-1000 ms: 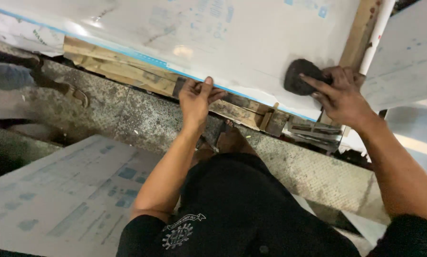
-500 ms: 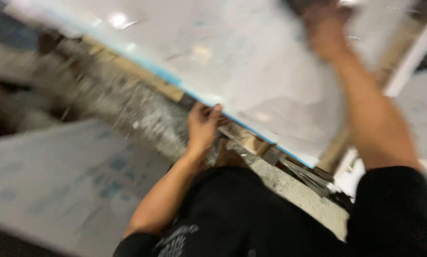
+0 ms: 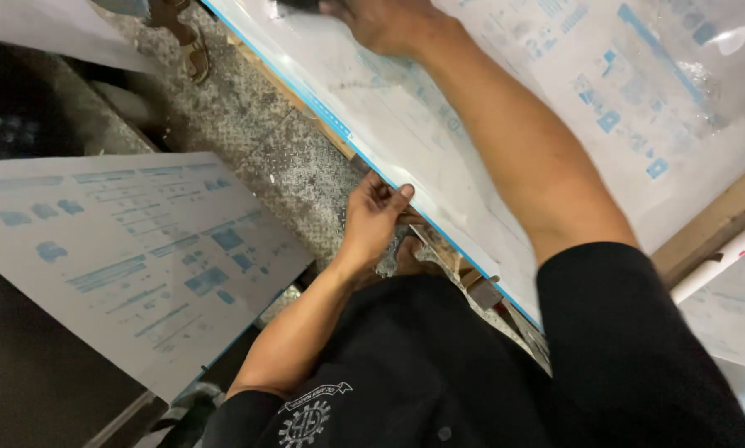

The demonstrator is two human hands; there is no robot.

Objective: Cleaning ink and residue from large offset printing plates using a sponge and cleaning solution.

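Note:
A large pale sheet (image 3: 505,124) with blue printed patches lies tilted on a wooden frame in front of me. My left hand (image 3: 377,217) pinches its blue-lined near edge, thumb on top and fingers curled under. My right hand (image 3: 387,21) reaches far across the sheet at the top of the view, pressing a dark pad (image 3: 294,7) on the surface. The pad is mostly cut off by the frame edge. My right forearm stretches diagonally over the sheet.
A second printed sheet (image 3: 132,241) leans at the left. Textured metal flooring (image 3: 281,166) runs between the two sheets. Another person's sandalled foot (image 3: 188,46) stands at the top left. A wooden beam (image 3: 721,220) and a white tube (image 3: 725,253) border the right.
My right hand has swept with the dark pad from the sheet's right side up across it to the far left. The left hand has stayed on the near edge. The view has swung.

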